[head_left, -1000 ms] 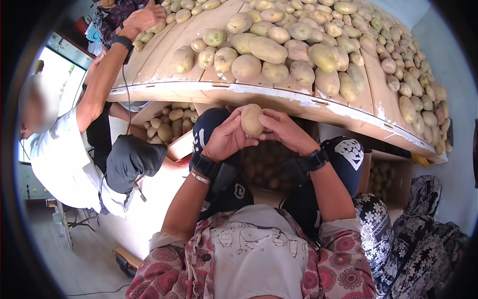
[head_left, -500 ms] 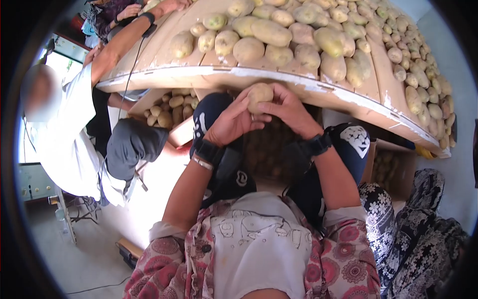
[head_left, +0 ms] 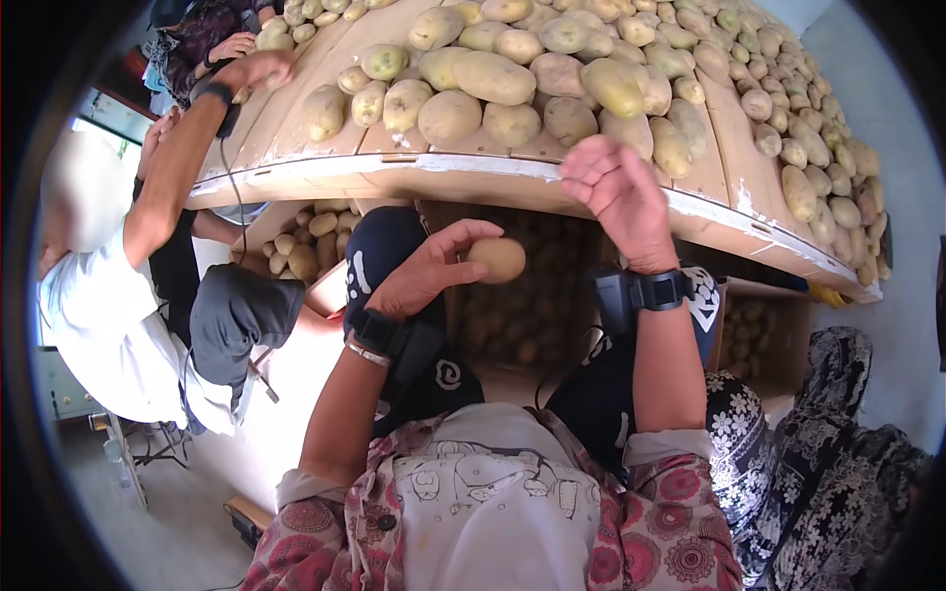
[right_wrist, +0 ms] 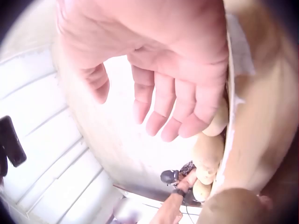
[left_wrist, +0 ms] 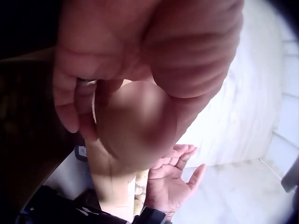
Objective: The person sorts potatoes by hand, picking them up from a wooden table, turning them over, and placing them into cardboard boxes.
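Note:
My left hand pinches a smooth tan potato between thumb and fingers, over the dark space below the table edge. The left wrist view shows the same potato up close, beneath the palm, with a ring on one finger. Off to the right, my right hand is raised at the table's front edge, its palm turned up and its fingers loosely bent. Nothing lies in that palm. In the right wrist view the fingers of my right hand hang apart from each other, beside potatoes along the table edge.
Many potatoes are heaped on the wooden table. Under it stand a box of potatoes at left and another box at right. A person in a white shirt reaches over the table at left. Patterned fabric lies at right.
My right hand has let go of the potato and moved up and right to the table edge. My left hand now holds the potato alone, lower and a little to the left.

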{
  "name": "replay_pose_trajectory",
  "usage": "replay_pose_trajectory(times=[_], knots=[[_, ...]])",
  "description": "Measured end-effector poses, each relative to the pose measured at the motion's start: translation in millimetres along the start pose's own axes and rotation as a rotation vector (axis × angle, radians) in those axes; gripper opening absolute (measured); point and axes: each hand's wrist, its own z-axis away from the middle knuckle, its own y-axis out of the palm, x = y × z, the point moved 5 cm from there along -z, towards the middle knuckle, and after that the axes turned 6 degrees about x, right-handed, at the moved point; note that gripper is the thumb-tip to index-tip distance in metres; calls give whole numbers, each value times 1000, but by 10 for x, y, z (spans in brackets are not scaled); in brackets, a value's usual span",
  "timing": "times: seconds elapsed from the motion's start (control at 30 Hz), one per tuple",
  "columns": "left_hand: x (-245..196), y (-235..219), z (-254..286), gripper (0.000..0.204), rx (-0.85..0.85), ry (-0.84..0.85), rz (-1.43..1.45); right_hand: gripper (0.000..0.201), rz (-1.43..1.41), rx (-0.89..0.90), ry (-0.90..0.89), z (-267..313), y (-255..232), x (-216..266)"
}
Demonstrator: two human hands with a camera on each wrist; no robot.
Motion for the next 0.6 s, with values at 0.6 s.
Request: replay_pose_trajectory(times=[0.6], knots=[[-47,-17,53,41,-5,-4,298,26,-316,-319,-282,8,-375,143]])
